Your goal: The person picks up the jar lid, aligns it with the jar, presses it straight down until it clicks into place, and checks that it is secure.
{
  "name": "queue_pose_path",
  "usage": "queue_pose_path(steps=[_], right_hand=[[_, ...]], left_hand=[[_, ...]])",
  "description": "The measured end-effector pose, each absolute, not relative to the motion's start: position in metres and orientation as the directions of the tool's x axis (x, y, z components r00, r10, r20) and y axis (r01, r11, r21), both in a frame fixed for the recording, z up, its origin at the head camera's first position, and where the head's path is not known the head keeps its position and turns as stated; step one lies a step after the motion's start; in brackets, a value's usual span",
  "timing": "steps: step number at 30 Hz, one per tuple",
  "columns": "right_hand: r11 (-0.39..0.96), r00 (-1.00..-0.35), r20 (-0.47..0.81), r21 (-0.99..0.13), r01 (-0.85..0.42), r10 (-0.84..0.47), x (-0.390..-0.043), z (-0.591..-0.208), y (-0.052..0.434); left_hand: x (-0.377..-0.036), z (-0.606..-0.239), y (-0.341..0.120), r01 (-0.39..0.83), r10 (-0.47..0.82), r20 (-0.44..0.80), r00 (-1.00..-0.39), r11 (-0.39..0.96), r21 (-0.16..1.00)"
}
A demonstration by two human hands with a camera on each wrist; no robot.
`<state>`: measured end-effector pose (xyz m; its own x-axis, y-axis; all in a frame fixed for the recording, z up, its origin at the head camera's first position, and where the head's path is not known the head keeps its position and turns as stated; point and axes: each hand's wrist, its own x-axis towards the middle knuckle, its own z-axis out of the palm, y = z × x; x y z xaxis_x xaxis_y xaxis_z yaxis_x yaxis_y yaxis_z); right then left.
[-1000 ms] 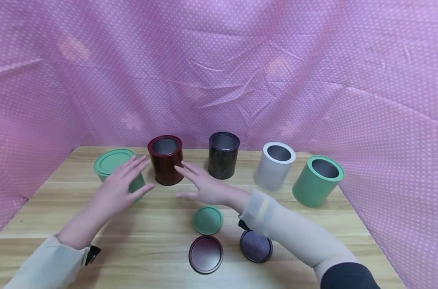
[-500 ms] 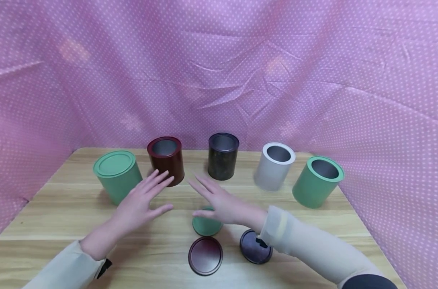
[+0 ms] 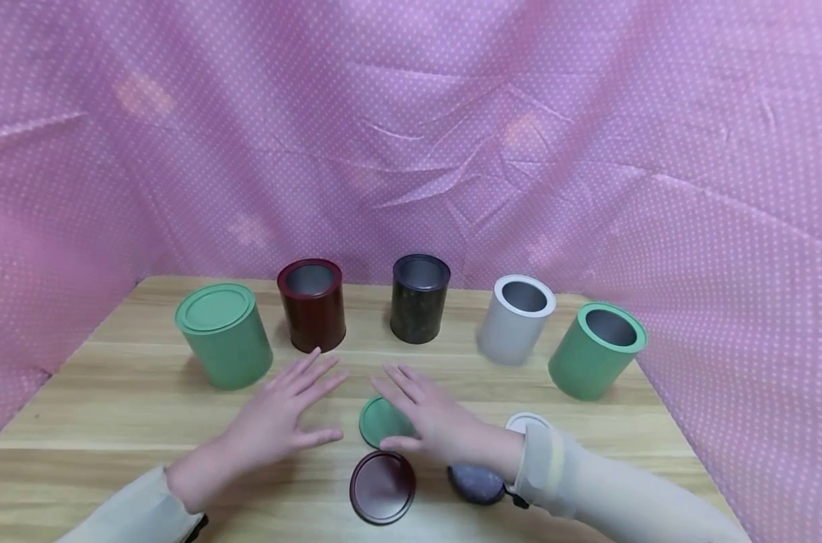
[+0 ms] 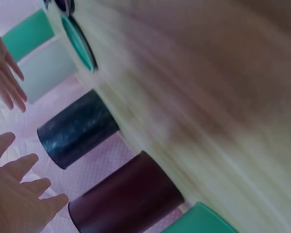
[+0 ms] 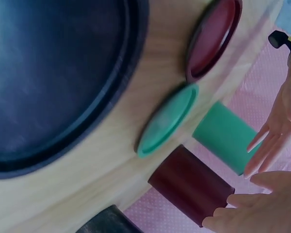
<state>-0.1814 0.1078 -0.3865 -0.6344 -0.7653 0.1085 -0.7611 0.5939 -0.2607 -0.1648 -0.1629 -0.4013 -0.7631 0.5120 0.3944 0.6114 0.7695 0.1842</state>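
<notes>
My left hand [image 3: 282, 418] hovers open, fingers spread, over bare wood in front of the dark red can [image 3: 312, 305]. Just to its right, my right hand [image 3: 431, 418] is open too, its fingers lying over the right side of a green lid [image 3: 377, 422]. A dark red lid [image 3: 382, 486] lies nearer me. My right wrist partly hides a dark blue lid [image 3: 475, 483]. The left wrist view shows my left fingers [image 4: 19, 194] beside the black can [image 4: 77, 128]. The right wrist view shows the dark blue lid [image 5: 53, 82] close up, then the green lid [image 5: 167, 119].
Along the back stand a lidded green can [image 3: 224, 335], a black can [image 3: 419, 298], a white can [image 3: 516, 320] and an open green can [image 3: 596, 351]. A white lid [image 3: 526, 421] peeks out behind my right sleeve. Pink dotted cloth walls in the wooden table [image 3: 112, 422].
Both hands have drawn back toward me from the dark red can. The right hand now covers part of the green lid, and the white lid has come into sight.
</notes>
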Motion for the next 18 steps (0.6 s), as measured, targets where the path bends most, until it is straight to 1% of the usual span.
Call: queue_pose_path(steps=[3, 10, 18], right_hand=[[0.596, -0.633, 0.087, -0.261, -0.759, -0.769, -0.177, -0.389, 0.112], [0.633, -0.665, 0.033, -0.274, -0.724, -0.746, -0.167, -0.401, 0.125], [0.622, -0.64, -0.005, -0.246, -0.744, -0.768, -0.157, -0.409, 0.136]], left_hand=[[-0.161, -0.403, -0.163, 0.622, 0.535, 0.37, -0.759, 0.763, 0.174], [-0.154, -0.412, -0.16, 0.649, 0.577, 0.334, -0.745, 0.744, 0.16], [-0.145, -0.425, -0.152, 0.675, 0.626, 0.264, -0.733, 0.717, 0.175]])
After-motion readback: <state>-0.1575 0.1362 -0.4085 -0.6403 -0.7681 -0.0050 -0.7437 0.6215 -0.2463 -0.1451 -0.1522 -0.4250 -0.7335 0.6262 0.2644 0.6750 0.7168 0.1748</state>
